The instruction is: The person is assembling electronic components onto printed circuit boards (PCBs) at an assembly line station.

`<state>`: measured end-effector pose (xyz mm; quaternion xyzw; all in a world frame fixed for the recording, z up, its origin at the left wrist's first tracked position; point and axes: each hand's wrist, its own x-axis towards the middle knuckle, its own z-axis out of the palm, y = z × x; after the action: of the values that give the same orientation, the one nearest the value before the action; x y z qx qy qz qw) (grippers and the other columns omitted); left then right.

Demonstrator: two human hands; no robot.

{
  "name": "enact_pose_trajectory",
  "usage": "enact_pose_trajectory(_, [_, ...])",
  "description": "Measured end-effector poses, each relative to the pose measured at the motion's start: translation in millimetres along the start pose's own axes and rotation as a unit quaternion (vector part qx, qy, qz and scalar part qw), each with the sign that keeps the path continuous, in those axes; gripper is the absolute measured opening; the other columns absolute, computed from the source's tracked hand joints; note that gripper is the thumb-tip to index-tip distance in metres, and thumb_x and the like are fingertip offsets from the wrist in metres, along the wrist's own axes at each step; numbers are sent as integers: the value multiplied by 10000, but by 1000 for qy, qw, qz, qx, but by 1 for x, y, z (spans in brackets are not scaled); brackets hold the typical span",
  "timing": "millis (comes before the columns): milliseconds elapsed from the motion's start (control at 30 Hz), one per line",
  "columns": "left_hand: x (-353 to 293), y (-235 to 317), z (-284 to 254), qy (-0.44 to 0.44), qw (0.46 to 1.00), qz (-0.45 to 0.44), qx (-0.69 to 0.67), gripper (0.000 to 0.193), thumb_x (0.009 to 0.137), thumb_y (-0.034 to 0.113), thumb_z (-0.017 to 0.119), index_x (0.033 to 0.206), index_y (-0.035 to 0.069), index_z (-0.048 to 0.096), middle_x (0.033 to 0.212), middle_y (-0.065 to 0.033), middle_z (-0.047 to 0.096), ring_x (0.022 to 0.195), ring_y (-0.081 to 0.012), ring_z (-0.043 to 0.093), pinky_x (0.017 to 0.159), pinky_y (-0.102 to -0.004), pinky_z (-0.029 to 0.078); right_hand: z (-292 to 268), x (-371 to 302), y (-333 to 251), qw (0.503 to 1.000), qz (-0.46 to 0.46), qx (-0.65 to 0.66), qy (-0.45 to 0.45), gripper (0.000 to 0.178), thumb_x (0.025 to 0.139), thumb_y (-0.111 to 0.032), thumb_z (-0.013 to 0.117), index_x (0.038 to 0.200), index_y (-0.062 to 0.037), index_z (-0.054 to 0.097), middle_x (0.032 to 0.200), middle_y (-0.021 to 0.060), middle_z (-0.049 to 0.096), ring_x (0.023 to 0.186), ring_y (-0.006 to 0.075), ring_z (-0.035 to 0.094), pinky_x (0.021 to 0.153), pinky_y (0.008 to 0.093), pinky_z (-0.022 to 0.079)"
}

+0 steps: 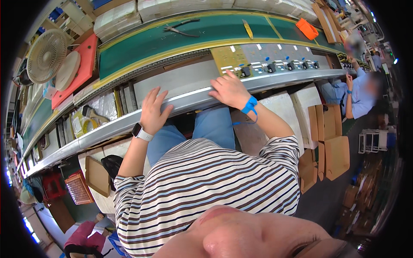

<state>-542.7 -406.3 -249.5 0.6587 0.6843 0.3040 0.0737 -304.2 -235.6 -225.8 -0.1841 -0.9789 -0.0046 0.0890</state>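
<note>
My left hand [154, 111] rests at the metal rail [189, 99] along the front of the work line, its fingers spread and nothing in them. Farther right, my right hand [231, 89] lies over the same rail with fingers apart, also holding nothing. Its fingertips are close to the left end of a circuit board panel [232, 56]; whether they touch it I cannot tell. The panel carries black parts and small blue parts along its near edge. A blue wrist strap [249, 105] circles my right wrist, and a watch [142, 131] is on my left.
Beyond the panel runs a green belt [142, 46] bearing pliers [182, 28], a yellow cutter knife [248, 29] and an orange object [306, 29]. A fan [47, 56] stands at the left, near a tape roll [89, 125]. Cardboard boxes [335, 157] and a co-worker [361, 92] are at right.
</note>
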Motion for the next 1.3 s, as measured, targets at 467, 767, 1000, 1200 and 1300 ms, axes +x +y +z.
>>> enact_pose_trajectory(467, [-53, -78, -45, 170, 970, -115, 129, 385, 761, 171, 626, 1122, 57, 555, 1317, -205, 386, 1235, -391, 320, 1011, -464, 273, -2, -29, 97, 957, 215, -188, -44, 192, 831, -251, 516, 849, -70, 578, 772, 110, 634, 768, 286, 614, 802, 459, 432])
enact_pose_trajectory(767, [-60, -88, -42, 206, 953, -141, 173, 381, 742, 174, 640, 1089, 40, 561, 1285, -198, 418, 1201, -393, 362, 991, -467, 302, 4, 153, 71, 990, 96, 55, 85, 276, 795, -226, 579, 988, -30, 559, 963, 185, 566, 892, 354, 564, 735, 441, 473])
enact_pose_trajectory(1000, [-57, -82, -42, 206, 955, -141, 159, 356, 742, 161, 621, 1062, 14, 566, 1268, -202, 435, 1177, -400, 380, 986, -473, 307, 57, 229, 86, 993, 68, -78, -50, 177, 792, -145, 524, 902, -22, 589, 893, 161, 594, 779, 325, 613, 675, 417, 504])
enact_pose_trajectory(1200, [-61, -84, -45, 191, 957, -136, 170, 344, 743, 161, 629, 1052, 22, 570, 1241, -205, 459, 1169, -389, 394, 979, -472, 314, 7, 230, 96, 970, 150, 27, 190, 136, 805, -152, 506, 808, -20, 537, 799, 193, 575, 711, 379, 587, 632, 465, 486])
enact_pose_trajectory(1300, [-57, -89, -44, 159, 962, -131, 178, 323, 754, 148, 617, 1048, 23, 572, 1232, -199, 467, 1161, -387, 404, 973, -470, 317, -58, 248, 114, 917, 124, 16, 378, 158, 819, -181, 525, 822, -26, 556, 783, 181, 571, 722, 383, 563, 619, 469, 452])
